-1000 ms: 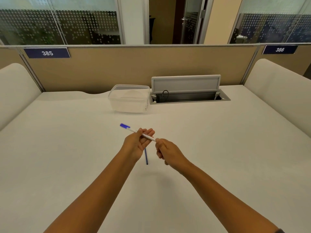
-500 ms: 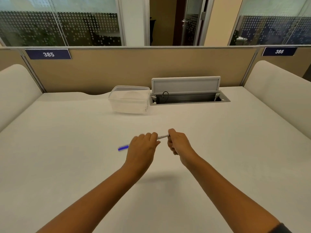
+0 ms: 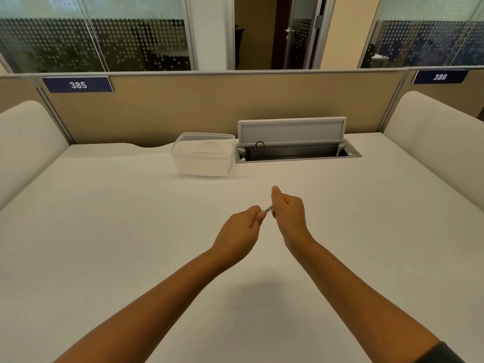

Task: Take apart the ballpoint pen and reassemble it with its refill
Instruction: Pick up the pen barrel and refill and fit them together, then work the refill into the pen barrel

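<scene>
Only a short white stretch of the ballpoint pen point(image 3: 268, 208), with dark print on it, shows between my two hands above the middle of the white desk point(image 3: 104, 231). My left hand point(image 3: 239, 233) is closed around the pen's left part, fingers curled under. My right hand point(image 3: 287, 214) is fisted on the pen's right end, thumb pointing up. The blue cap and the loose blue refill are hidden.
A clear plastic container point(image 3: 204, 154) stands at the back of the desk. Right of it is an open cable tray point(image 3: 296, 153) with its lid raised. A tan partition point(image 3: 209, 108) closes the far edge; padded white side panels flank the desk.
Both hands have turned and drawn closer together along the pen. The blue cap end, sticking out left before, is now hidden. The refill seen on the desk a second ago is out of sight.
</scene>
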`<state>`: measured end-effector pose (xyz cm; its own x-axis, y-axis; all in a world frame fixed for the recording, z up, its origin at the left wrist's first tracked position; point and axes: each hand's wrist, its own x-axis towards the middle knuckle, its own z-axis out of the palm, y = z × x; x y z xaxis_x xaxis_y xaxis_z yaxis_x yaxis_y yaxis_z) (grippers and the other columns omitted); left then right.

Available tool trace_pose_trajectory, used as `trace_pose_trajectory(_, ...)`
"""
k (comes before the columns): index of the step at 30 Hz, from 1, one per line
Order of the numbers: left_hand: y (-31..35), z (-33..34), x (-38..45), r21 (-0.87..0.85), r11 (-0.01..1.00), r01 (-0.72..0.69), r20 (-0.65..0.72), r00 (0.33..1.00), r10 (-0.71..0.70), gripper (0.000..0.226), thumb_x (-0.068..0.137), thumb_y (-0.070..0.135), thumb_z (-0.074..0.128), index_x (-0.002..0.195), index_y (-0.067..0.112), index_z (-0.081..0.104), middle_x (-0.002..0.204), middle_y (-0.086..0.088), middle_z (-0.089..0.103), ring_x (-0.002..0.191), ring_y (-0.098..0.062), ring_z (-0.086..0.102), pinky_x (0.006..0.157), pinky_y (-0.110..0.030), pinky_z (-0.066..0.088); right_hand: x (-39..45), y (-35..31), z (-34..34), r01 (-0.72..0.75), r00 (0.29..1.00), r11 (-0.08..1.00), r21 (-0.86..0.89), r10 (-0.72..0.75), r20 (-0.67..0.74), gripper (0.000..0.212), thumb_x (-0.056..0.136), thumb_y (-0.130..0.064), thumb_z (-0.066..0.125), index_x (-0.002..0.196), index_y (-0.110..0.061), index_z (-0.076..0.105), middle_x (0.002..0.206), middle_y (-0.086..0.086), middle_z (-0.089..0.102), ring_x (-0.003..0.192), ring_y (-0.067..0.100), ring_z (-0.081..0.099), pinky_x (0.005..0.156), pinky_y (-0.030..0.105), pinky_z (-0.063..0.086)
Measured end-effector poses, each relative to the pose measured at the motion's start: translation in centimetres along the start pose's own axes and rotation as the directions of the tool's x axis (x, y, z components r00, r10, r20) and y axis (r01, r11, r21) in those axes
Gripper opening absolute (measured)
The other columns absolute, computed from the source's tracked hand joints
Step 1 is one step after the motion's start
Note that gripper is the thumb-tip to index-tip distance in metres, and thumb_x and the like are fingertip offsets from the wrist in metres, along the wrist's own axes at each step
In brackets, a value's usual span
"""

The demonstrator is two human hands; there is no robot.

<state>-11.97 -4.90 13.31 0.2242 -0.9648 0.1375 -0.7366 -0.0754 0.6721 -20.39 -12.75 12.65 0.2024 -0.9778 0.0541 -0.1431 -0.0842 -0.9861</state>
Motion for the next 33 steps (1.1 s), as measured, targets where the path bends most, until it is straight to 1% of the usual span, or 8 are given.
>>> trace_pose_trajectory(3, 0.1, -1.5, -0.4, -0.553, 0.799, 0.238, 0.348, 0.937, -0.038, 0.038, 0.096, 0.039, 0.030, 0.063, 0.025, 0.042, 0.053, 0.008, 0.038, 0.044, -0.007, 0.030, 0.043, -0.019, 0.027, -0.5, -0.5, -0.8, 0.141, 0.987, 0.988, 0.070, -0.145, 0.063, 0.049, 0.095, -0.031, 0.042, 0.051, -0.010, 0.041, 0.045, -0.002, 0.035, 0.038, 0.004, 0.033, 0.043, 0.013, 0.030)
trace_pose_trajectory(6, -1.1, -3.6, -0.3, -0.673, 0.615, 0.411, 0.584, 0.806, 0.100, 0.037, 0.094, 0.042, 0.034, 0.064, 0.026, 0.048, 0.051, 0.010, 0.037, 0.042, -0.005, 0.025, 0.038, -0.016, 0.022, -0.8, -0.9, -1.3, 0.229, 0.954, 0.964, 0.139, -0.250, 0.165, 0.048, 0.095, -0.030, 0.042, 0.056, -0.003, 0.046, 0.046, -0.002, 0.036, 0.041, 0.004, 0.033, 0.043, 0.012, 0.031)
trace_pose_trajectory(10, -2.2, -4.3, 1.0, -0.061, 0.996, 0.058, 0.276, 0.960, -0.039, 0.029, 0.095, 0.038, 0.035, 0.075, 0.028, 0.053, 0.059, 0.011, 0.046, 0.057, -0.011, 0.044, 0.050, -0.017, 0.033, -0.5, -0.6, -1.1, 0.189, 0.919, 0.969, -0.159, -0.117, 0.378, 0.043, 0.097, -0.038, 0.031, 0.063, -0.014, 0.043, 0.058, -0.001, 0.042, 0.051, 0.006, 0.037, 0.052, 0.018, 0.032)
trace_pose_trajectory(13, -3.2, -4.2, 1.4, 0.320, 0.941, -0.111, 0.165, 0.984, 0.060, 0.022, 0.095, 0.037, 0.038, 0.107, 0.026, 0.053, 0.067, 0.008, 0.049, 0.057, -0.006, 0.044, 0.054, -0.016, 0.034, -0.3, 0.0, -0.9, 0.095, 0.900, 0.958, -0.270, 0.034, 0.435, 0.040, 0.097, -0.042, 0.026, 0.068, -0.018, 0.041, 0.064, -0.001, 0.042, 0.057, 0.009, 0.036, 0.057, 0.022, 0.033)
trace_pose_trajectory(18, -3.8, -5.4, 2.4, 0.066, 0.998, -0.005, 0.320, 0.947, -0.017, 0.023, 0.095, 0.034, 0.038, 0.091, 0.026, 0.060, 0.064, 0.006, 0.049, 0.058, -0.009, 0.044, 0.052, -0.014, 0.035, -0.9, 0.5, -0.1, 0.223, 0.909, 0.927, -0.302, -0.086, 0.408, 0.034, 0.098, -0.038, 0.027, 0.071, -0.023, 0.042, 0.065, -0.007, 0.042, 0.059, 0.007, 0.038, 0.057, 0.017, 0.033)
trace_pose_trajectory(22, -4.4, -6.1, 2.7, -0.167, 0.963, 0.213, 0.534, 0.840, -0.093, 0.024, 0.094, 0.036, 0.042, 0.093, 0.028, 0.064, 0.061, 0.006, 0.051, 0.052, -0.005, 0.039, 0.049, -0.015, 0.033, -1.1, 1.5, -0.2, 0.423, 0.863, 0.828, -0.369, -0.242, 0.444, 0.032, 0.098, -0.034, 0.029, 0.074, -0.016, 0.040, 0.061, -0.008, 0.038, 0.056, 0.008, 0.034, 0.054, 0.020, 0.029)
trace_pose_trajectory(27, -4.0, -4.3, 2.0, 0.555, 0.767, -0.322, 0.113, 0.943, 0.314, 0.027, 0.083, 0.031, 0.063, 0.107, 0.020, 0.059, 0.095, 0.000, 0.069, 0.076, -0.016, 0.062, 0.062, -0.021, 0.042, -0.8, 1.4, 0.3, -0.087, 0.918, 0.959, -0.271, 0.183, 0.353, 0.039, 0.097, -0.042, 0.027, 0.071, -0.019, 0.045, 0.063, -0.004, 0.043, 0.056, 0.009, 0.037, 0.056, 0.021, 0.034)
trace_pose_trajectory(33, -4.1, -4.6, 1.0, 0.649, 0.611, -0.452, 0.092, 0.845, 0.527, 0.024, 0.061, 0.018, 0.083, 0.070, 0.012, 0.062, 0.053, -0.003, 0.062, 0.040, -0.015, 0.053, 0.040, -0.016, 0.034, -1.1, 0.8, 0.6, -0.286, 0.883, 0.953, -0.097, 0.301, 0.360, 0.043, 0.097, -0.042, 0.030, 0.062, -0.019, 0.038, 0.057, -0.003, 0.036, 0.050, 0.011, 0.029, 0.051, 0.023, 0.030)
